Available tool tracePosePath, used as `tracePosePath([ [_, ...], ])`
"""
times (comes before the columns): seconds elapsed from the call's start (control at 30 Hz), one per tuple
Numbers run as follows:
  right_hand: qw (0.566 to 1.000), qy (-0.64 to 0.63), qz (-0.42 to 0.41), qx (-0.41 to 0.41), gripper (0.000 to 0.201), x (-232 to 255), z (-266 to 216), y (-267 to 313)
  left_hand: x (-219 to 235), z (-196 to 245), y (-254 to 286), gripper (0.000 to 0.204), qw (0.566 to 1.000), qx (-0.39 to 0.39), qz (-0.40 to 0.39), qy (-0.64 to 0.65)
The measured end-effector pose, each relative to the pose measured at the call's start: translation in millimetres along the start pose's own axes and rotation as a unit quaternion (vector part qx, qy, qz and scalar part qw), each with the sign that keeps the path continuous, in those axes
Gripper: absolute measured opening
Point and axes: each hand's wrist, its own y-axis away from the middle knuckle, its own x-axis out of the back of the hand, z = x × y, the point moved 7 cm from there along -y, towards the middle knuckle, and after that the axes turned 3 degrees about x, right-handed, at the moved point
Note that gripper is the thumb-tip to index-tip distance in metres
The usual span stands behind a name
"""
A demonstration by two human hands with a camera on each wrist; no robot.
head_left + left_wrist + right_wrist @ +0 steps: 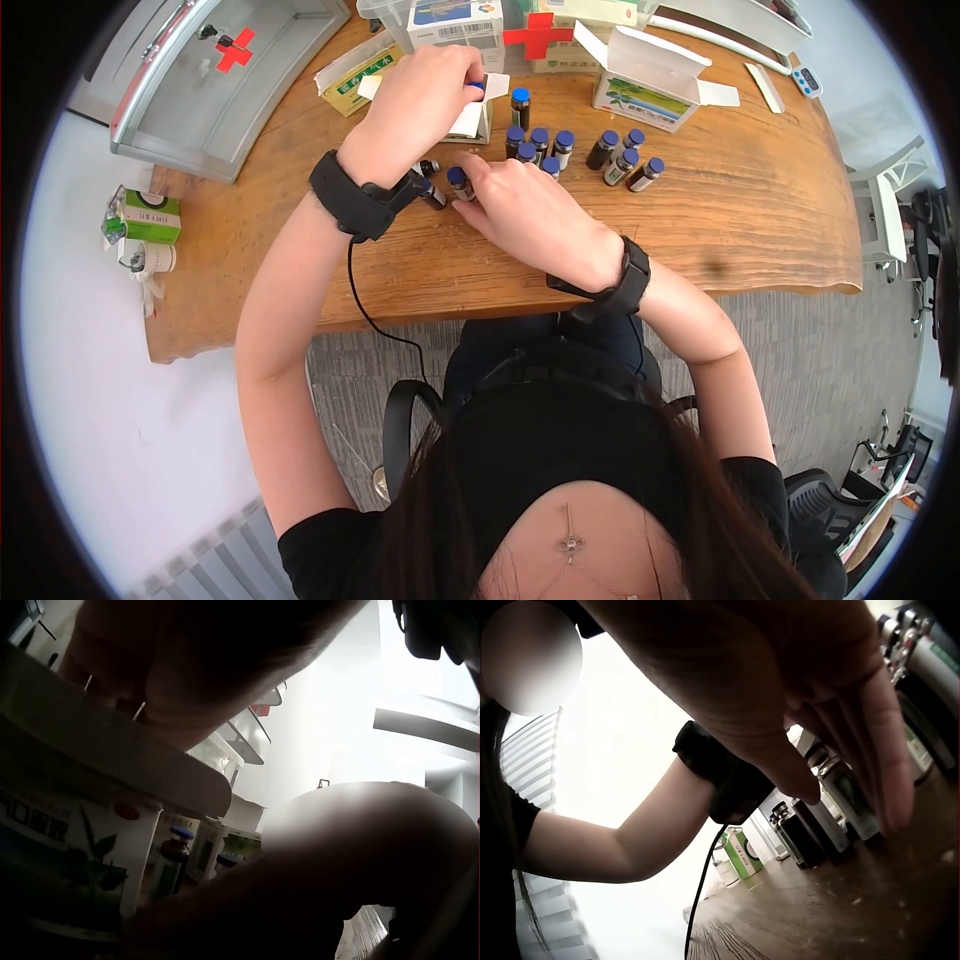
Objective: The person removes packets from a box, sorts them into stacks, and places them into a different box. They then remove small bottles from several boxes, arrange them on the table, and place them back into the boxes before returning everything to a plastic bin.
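My left hand reaches over a small white carton with raised flaps, fingers bent down at its opening. A blue-capped vial shows at those fingertips, its body hidden. The left wrist view catches the carton's printed side from close up. My right hand is low over the table, thumb and fingers spread apart with the fingers fairly straight. Between their tips stands a dark blue-capped vial, also seen behind the fingers in the right wrist view. More vials are just left of it, under my left wrist.
Several blue-capped vials cluster beyond my right hand, and another group stands to the right. An open white-green box, a yellow-green box and a clear bin line the back. A grey case with a red cross is at left.
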Motion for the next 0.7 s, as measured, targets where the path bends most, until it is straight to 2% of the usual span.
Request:
tracePosePath([
  [0.13, 1.000, -0.001, 0.010, 0.008, 0.024, 5, -4, 1, -3, -2, -1, 0.013, 0.999, 0.022, 0.023, -0.017],
  [0.33, 1.000, 0.008, 0.023, 0.010, 0.024, 19, -11, 7, -3, -8, -1, 0.015, 0.999, 0.021, 0.022, 0.028],
  [0.4, 0.999, 0.009, 0.029, 0.012, 0.025, 24, -11, 9, -3, -6, 2, 0.016, 0.999, 0.031, 0.022, 0.007],
  [0.6, 0.998, -0.007, 0.065, 0.018, 0.024, 51, -20, 13, -3, -4, 2, 0.016, 0.999, 0.042, 0.034, 0.007],
  [0.7, 0.993, 0.066, 0.099, 0.024, 0.023, 63, -25, 11, -2, -1, 5, 0.014, 0.998, 0.053, 0.032, 0.010],
])
